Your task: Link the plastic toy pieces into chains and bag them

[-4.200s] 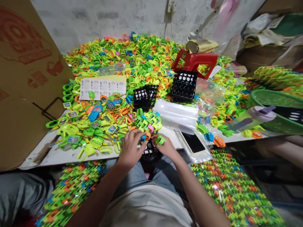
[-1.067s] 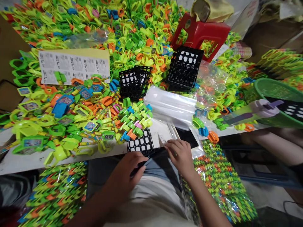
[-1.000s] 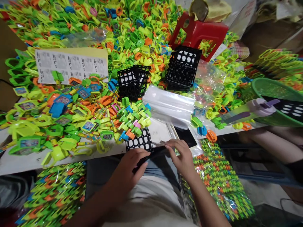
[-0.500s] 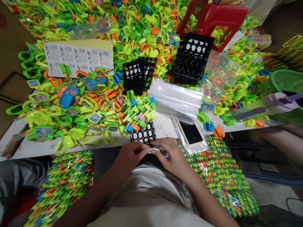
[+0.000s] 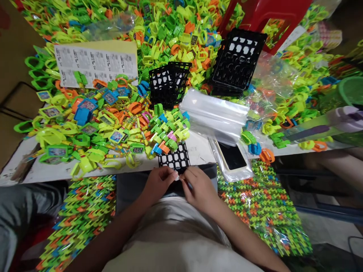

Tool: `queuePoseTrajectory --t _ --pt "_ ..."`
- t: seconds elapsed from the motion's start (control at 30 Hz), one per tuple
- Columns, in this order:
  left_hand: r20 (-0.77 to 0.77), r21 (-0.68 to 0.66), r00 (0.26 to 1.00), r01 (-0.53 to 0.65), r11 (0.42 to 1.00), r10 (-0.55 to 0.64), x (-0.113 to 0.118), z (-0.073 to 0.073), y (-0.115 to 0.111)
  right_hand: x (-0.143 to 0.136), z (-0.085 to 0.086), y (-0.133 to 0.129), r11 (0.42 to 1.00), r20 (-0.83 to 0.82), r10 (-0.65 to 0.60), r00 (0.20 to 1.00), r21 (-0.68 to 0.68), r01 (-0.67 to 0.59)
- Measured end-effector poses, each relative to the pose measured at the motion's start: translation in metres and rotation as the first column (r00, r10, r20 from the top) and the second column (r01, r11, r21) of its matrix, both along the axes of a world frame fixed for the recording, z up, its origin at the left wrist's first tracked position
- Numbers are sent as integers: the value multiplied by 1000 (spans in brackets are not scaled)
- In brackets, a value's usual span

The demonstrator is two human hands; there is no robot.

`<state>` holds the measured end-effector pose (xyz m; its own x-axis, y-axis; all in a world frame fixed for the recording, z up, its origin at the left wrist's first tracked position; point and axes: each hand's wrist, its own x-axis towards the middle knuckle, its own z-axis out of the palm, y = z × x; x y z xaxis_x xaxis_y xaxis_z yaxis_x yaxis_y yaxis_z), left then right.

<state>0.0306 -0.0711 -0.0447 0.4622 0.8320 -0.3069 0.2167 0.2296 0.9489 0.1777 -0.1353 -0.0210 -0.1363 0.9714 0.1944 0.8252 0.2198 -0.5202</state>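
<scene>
Both hands meet just below the table's front edge. A small white piece [image 5: 177, 176] is pinched between the fingertips of my left hand [image 5: 160, 184]. My right hand [image 5: 198, 187] has its thumb and fingers closed against the right side of that piece. Beyond my fingers, a black grid tray [image 5: 177, 158] lies at the table edge, its far part under rows of green, blue, orange and pink toy pieces [image 5: 168, 130]. A stack of clear plastic bags [image 5: 214, 115] lies behind and to the right. A phone [image 5: 233, 155] rests on clear plastic near my right hand.
Loose toy watches [image 5: 85, 109] heap over the table. Behind stand black trays [image 5: 238, 60] and a red stool [image 5: 272, 15]. A label sheet [image 5: 96, 66] lies at the left. Bagged toys [image 5: 261, 207] hang below the edge, and another person's arm [image 5: 320, 160] shows at the right.
The white piece has moved slightly left and now looks smaller and more upright between my fingertips. My right fingers have drawn closer together. The whole view has shifted a little.
</scene>
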Motion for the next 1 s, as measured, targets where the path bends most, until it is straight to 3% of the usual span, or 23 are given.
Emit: queuePoseTrajectory --t 0.43,0.6,0.77,0.93,1.0 --pt "-7 44 998 -69 997 70 4 -9 -12 0 -12 -13 996 -218 -59 974 52 71" --pt "-67 154 996 -50 987 61 2 -10 -11 3 -14 -9 988 -405 -149 902 -102 118" --pt "-115 239 990 -54 970 84 4 -8 -18 8 -12 -8 947 -462 -251 851 -299 118" --pt "-110 246 990 -60 967 89 5 -5 -19 14 -9 -8 949 -496 -211 842 -311 55" --pt "-76 221 986 -130 966 150 1 -4 -13 21 -12 -9 945 -498 -232 836 -320 71"
